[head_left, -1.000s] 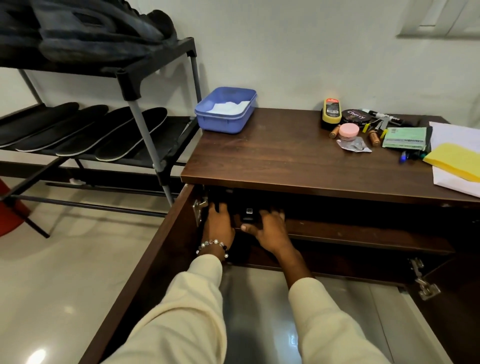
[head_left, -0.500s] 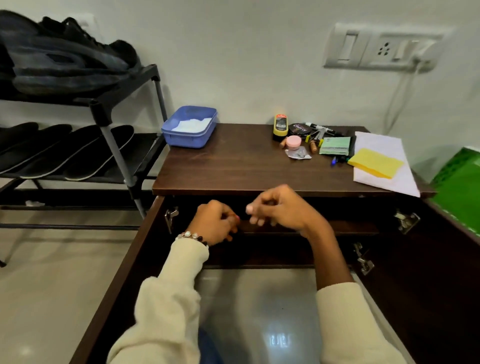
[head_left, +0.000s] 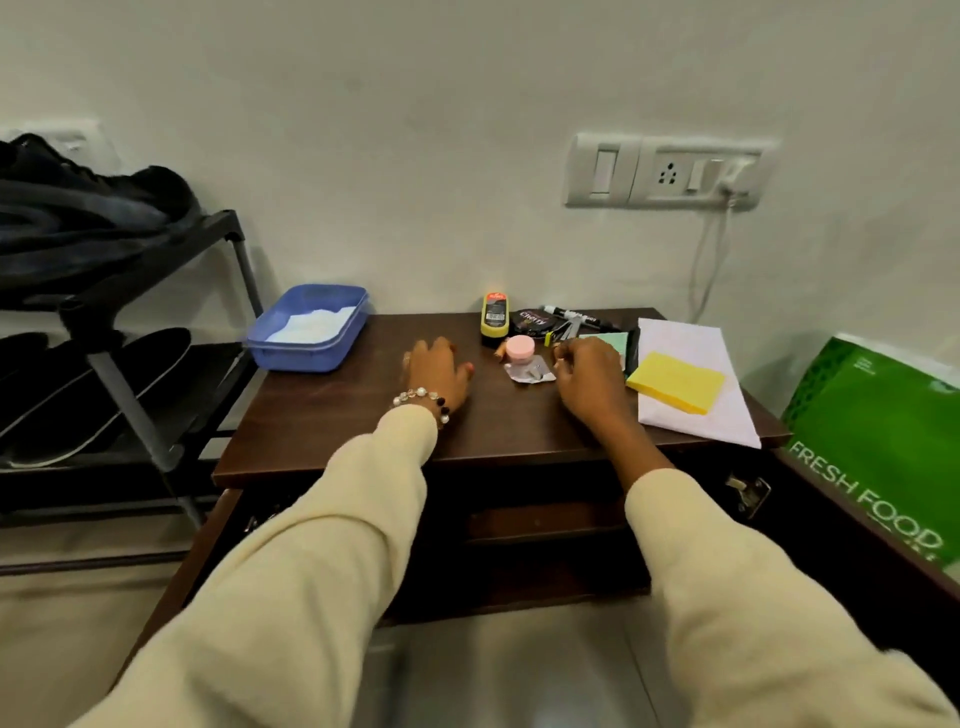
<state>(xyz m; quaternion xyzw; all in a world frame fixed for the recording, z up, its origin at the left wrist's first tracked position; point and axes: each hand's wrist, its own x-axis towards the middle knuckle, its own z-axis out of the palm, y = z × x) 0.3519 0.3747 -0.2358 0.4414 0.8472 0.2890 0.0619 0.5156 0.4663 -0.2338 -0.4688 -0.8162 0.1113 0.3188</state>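
Note:
My left hand (head_left: 436, 371) rests on the dark wooden cabinet top (head_left: 353, 431), fingers spread and fairly straight, with a bead bracelet on the wrist. To its right, my right hand (head_left: 589, 376) lies on the top with its fingers curled under; whether it holds anything is hidden. Between the hands are a small pink jar (head_left: 520, 349) and a foil blister pack (head_left: 527, 372). Both sleeves are cream.
Also on the top are a blue tub (head_left: 311, 330), a yellow polish bottle (head_left: 493, 319), a black tin (head_left: 531, 319), a marker (head_left: 574, 314), a yellow notepad (head_left: 675, 382) and white paper (head_left: 696, 421). Both cabinet doors stand open. A shoe rack (head_left: 156, 415) stands left, a green bag (head_left: 883, 441) right.
Both hands came out of the open cabinet, rose, and now rest on its top. My view lifted from the cabinet's inside to the wall and socket.

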